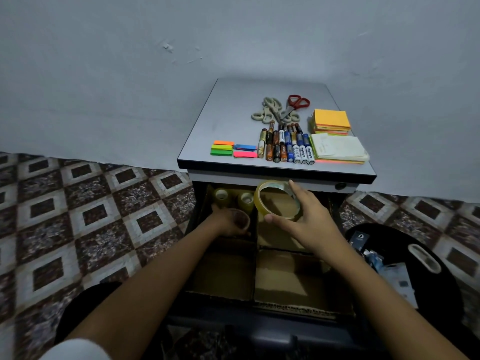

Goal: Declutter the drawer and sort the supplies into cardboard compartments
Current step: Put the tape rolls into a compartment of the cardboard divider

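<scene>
**Fingers (294,189) span one tape ring while the other hand crowds the back corner**

The right hand (306,222) has its fingers spread wide and clamped across the clear tape ring (262,203), thumb on the near rim and index finger on the far rim. It holds the ring tilted in the air above the back-right compartment (280,237) of the open drawer (259,320), just under the front lip of the cabinet top (228,113). The left hand (224,222) is curled round a brown tape roll (241,219) low in the back-left section, just in front of two small yellowish rolls (220,196) standing at the back.

The likeliest trouble is the ring. It is gripped by the rim alone, so a slack thumb would probably let it drop and roll into the wrong section. It also sits close to the cabinet lip, and lifting it could knock that edge. A jolt there might set the batteries (285,146), lined up near the front of the top, rolling off into the drawer.

On the left, space looks tight. Setting the brown roll down carelessly could topple the two small rolls or push against the cardboard divider (256,229), which may not be fixed.
</scene>
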Demonstrator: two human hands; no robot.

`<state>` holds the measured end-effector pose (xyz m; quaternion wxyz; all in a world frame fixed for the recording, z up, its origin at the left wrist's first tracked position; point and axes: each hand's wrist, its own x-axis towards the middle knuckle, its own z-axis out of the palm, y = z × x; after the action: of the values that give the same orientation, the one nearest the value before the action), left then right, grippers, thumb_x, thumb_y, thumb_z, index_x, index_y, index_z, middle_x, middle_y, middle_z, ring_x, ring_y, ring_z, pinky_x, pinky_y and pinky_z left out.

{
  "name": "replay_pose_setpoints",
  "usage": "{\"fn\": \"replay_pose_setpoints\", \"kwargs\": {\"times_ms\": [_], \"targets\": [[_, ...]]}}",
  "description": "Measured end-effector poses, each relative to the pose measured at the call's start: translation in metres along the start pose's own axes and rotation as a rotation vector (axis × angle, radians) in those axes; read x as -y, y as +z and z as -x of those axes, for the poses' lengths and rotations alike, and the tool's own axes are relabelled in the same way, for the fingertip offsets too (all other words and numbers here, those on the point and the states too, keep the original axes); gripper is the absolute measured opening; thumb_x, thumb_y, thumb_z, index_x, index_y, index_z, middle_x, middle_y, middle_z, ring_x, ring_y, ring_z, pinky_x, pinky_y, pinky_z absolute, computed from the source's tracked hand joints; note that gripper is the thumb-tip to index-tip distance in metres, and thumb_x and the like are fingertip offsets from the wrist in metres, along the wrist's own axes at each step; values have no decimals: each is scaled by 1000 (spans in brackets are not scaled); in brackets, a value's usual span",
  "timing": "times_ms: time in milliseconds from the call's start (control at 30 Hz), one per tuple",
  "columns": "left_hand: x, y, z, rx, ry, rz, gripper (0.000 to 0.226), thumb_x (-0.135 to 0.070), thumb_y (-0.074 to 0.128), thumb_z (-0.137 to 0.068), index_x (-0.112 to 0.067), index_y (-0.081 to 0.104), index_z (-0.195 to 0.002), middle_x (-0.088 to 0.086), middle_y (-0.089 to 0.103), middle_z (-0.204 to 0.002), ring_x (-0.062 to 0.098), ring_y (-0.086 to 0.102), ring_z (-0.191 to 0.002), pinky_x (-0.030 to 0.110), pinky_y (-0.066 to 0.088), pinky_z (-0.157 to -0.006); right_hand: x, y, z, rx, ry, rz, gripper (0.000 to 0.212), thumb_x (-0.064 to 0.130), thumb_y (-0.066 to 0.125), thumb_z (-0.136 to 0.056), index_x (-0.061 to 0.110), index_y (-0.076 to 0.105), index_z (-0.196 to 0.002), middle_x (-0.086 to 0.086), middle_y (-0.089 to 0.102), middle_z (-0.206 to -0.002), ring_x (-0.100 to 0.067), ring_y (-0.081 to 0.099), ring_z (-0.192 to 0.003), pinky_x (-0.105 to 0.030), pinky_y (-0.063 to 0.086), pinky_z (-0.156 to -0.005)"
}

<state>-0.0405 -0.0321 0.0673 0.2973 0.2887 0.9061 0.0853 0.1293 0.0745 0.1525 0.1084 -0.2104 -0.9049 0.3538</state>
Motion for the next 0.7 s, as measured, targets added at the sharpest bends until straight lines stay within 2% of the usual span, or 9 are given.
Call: {"fn": "replay_pose_setpoints", "kwargs": {"times_ms": [67,133,233,300,333,467,567,633,700], "targets": [[2,1,-2,37,22,-38,67,-48,60,-85,-25,36,-143,16,21,-152,41,4,-141,45,13,-115,-1,1,-1,5,-1,5,93,52,66,-76,24,15,-149,1,23,-154,-16,23,-140,-31,26,-110],[6,-2,-2,78,50,-40,61,-51,59,-84,-27,42,-138,14,30,-148,40,7,-141,48,12,-116,-2,3,-2,12,-5,7,93,51,66,-77,24,16,-149,1,23,-153,-16,24,-139,-30,26,-109],[15,-10,7,32,114,78,48,-45,59,-87,-19,53,-127,12,45,-137,30,35,-131,42,34,-108,-3,9,-4,13,-15,0,90,52,67,-76,23,21,-148,1,28,-150,-14,29,-135,-26,29,-105],[22,-16,19,-131,202,198,38,-36,58,-90,-15,57,-122,8,56,-124,20,55,-110,29,48,-88,-3,16,-6,18,-43,-4,85,50,68,-75,22,29,-145,2,34,-145,-12,35,-130,-21,30,-99],[25,-18,28,-231,240,248,37,-32,56,-91,-15,56,-124,5,58,-119,17,57,-104,23,47,-81,-3,22,-7,33,-53,8,83,49,69,-75,22,31,-144,2,36,-144,-11,36,-128,-18,30,-96],[48,-16,60,-645,246,388,33,-22,51,-95,-13,57,-127,4,58,-117,15,55,-102,23,40,-80,-1,51,-17,109,-86,73,79,44,71,-76,22,33,-142,3,40,-138,-12,40,-125,-15,32,-90],[65,-3,60,-754,166,438,32,-19,50,-95,-9,56,-125,13,55,-123,24,55,-107,26,40,-85,-2,71,-32,151,-124,85,78,47,71,-75,22,35,-140,1,41,-138,-15,43,-125,-24,42,-98],[69,8,58,-705,106,465,37,-21,46,-97,-8,50,-132,15,49,-131,26,50,-117,28,38,-90,-3,82,-47,164,-139,173,77,53,69,-74,23,38,-138,0,42,-138,-17,43,-125,-38,41,-103],[69,18,56,-629,78,485,44,-24,41,-99,-10,39,-141,13,40,-142,25,40,-129,31,34,-100,-3,90,-59,176,-177,333,76,59,65,-74,25,38,-137,0,42,-139,-19,40,-129,-46,33,-107]]}}
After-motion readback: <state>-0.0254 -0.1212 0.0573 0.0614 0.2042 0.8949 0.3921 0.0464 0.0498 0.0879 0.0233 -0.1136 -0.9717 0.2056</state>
